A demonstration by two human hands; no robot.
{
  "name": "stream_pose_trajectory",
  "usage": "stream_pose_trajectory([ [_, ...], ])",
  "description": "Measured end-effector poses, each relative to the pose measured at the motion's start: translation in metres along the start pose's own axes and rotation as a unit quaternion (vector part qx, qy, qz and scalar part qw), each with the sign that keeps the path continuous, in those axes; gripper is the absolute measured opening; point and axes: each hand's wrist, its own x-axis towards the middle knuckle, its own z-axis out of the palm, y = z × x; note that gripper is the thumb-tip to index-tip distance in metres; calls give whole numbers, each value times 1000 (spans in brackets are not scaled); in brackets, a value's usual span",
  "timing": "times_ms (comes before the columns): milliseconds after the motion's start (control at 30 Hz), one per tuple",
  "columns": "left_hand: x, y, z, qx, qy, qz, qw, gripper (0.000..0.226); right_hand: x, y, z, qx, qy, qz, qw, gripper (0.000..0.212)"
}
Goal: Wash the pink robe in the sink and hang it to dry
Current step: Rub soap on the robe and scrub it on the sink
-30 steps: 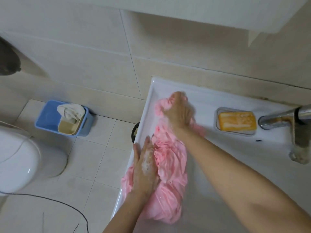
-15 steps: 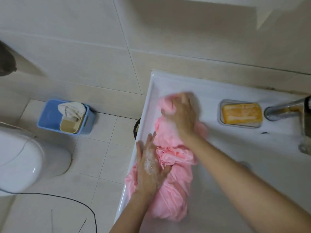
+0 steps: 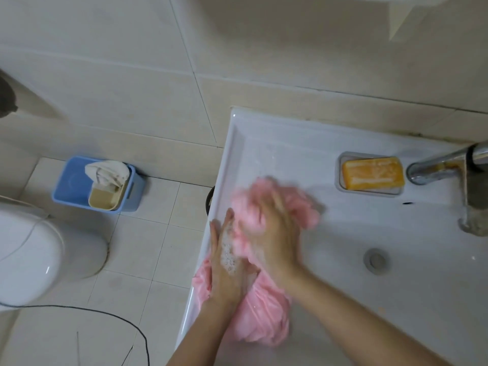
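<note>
Left hand (image 3: 227,262) presses pink robe (image 3: 261,320) flat-fingered; right hand (image 3: 274,233) blurred, grip unclear; soap bar (image 3: 372,173), tap (image 3: 443,167) nearby.

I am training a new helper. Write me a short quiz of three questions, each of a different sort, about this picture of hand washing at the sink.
1. True or false: the orange bar of soap lies in a grey dish on the white ceramic sink, beside the chrome tap.
2. Choose one. The left hand, which has foam on it:
A) presses on the pink fabric robe at the sink's edge
B) holds the soap
C) turns the tap
3. Fill the gap: the blue plastic bin stands on the tiled ____.

Key: 1 true; 2 A; 3 floor.
</note>
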Motion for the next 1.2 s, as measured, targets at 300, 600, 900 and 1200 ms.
stream_pose_trajectory([
  [300,6,-5,-14,70,-9,-41,997,91,121,21,7,-82,-18,53,995,29],
  [600,5,24,-8,130,-122,-83,980,48,55,3,18,-153,-60,-60,985,33],
  [900,6,19,-30,136,-70,8,988,74,42,47,1,-164,34,-3,986,31],
  [1200,32,35,-90,-211,-265,-56,939,138,30,-27,-83,555,-243,163,779,22],
])
